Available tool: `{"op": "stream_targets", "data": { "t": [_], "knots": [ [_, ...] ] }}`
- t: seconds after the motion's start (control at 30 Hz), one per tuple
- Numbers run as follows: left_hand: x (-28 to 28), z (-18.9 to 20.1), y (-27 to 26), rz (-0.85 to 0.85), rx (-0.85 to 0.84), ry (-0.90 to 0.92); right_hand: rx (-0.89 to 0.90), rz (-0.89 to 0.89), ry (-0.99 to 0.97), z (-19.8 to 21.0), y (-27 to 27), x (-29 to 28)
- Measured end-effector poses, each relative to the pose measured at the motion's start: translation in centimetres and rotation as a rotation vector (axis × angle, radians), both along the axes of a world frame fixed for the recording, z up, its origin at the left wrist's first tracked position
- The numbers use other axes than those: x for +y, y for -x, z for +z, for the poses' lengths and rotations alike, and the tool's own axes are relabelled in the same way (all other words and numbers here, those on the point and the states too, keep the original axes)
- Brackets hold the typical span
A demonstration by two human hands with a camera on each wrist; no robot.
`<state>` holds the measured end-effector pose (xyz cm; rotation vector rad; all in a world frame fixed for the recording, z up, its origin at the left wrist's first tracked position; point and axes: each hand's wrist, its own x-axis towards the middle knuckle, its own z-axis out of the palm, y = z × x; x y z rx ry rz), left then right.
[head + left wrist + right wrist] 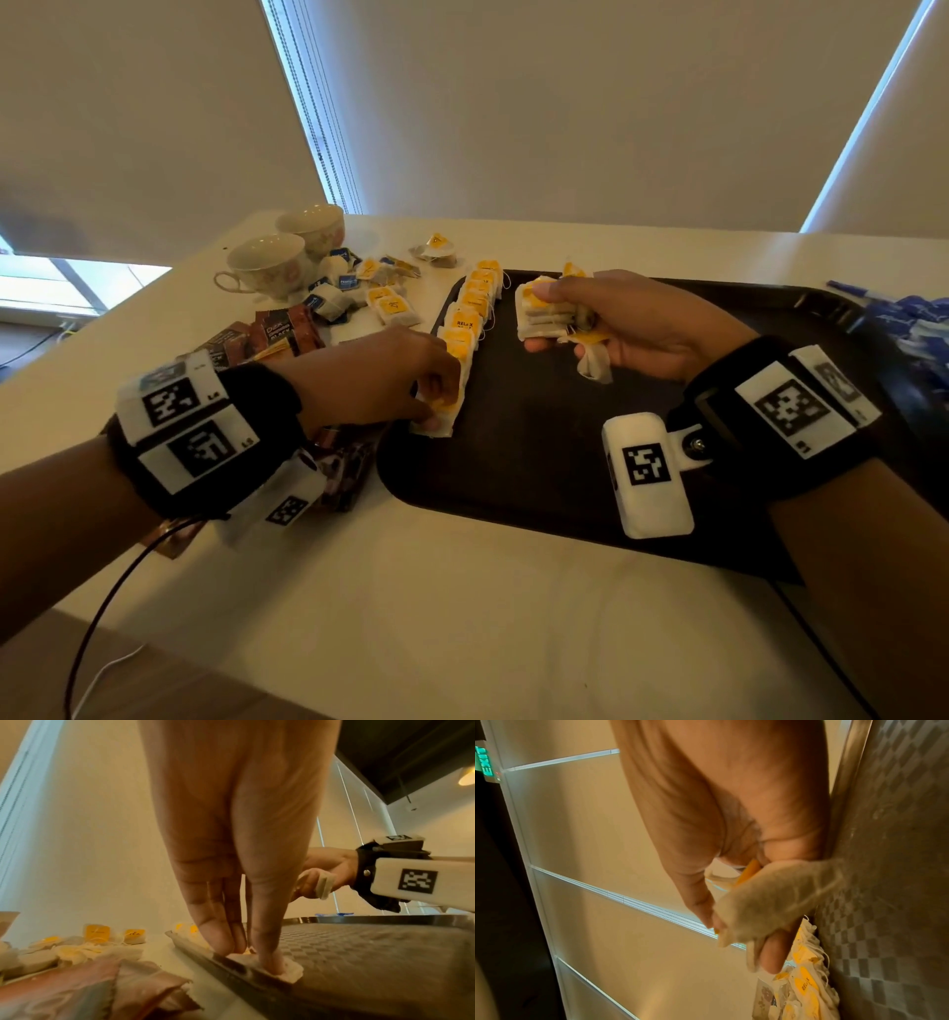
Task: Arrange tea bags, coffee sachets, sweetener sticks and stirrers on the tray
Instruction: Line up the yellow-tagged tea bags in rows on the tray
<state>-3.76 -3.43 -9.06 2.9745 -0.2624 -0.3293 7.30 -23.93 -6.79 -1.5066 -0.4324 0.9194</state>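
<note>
Hands first: my left hand (369,380) pinches a soft, pillowy paper tea bag (436,419) at the near end of the yellow-tagged row (475,303) along the left rim of the dark, checker-textured tray (539,452). My right hand (642,324) grips a flat stack (544,313) of bags above the tray.

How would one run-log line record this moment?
step: lining tea bag row | left hand: pinches tea bag at tray edge | right hand: holds tea bag stack | coffee sachets: off tray
</note>
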Motion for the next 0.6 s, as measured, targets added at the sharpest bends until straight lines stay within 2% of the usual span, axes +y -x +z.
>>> {"op": "stream_targets", "data": {
  "t": [0.1, 0.17, 0.27, 0.33, 0.43, 0.6],
  "knots": [
    [0.0, 0.5, -0.1, -0.008, 0.031, 0.006, 0.008, 0.012, -0.012, 0.1, 0.2, 0.0],
    [-0.1, 1.6, -0.2, 0.036, -0.017, 0.099, 0.009, 0.023, -0.023, 0.1, 0.3, -0.1],
    [-0.7, 2.9, -0.7, 0.117, -0.341, 0.365, 0.027, 0.046, -0.030, 0.2, 0.3, -0.2],
    [-1.5, 3.2, -1.3, 0.165, -0.465, 0.470, 0.033, 0.068, -0.020, 0.2, 0.4, -0.1],
    [-2.8, 3.1, -2.4, 0.203, -0.491, 0.509, -0.005, 0.105, 0.007, 0.1, 0.3, 0.0],
    [-4.3, 2.8, -2.8, 0.135, -0.509, 0.476, -0.049, 0.127, -0.006, 0.0, 0.2, 0.0]
  ]
}}
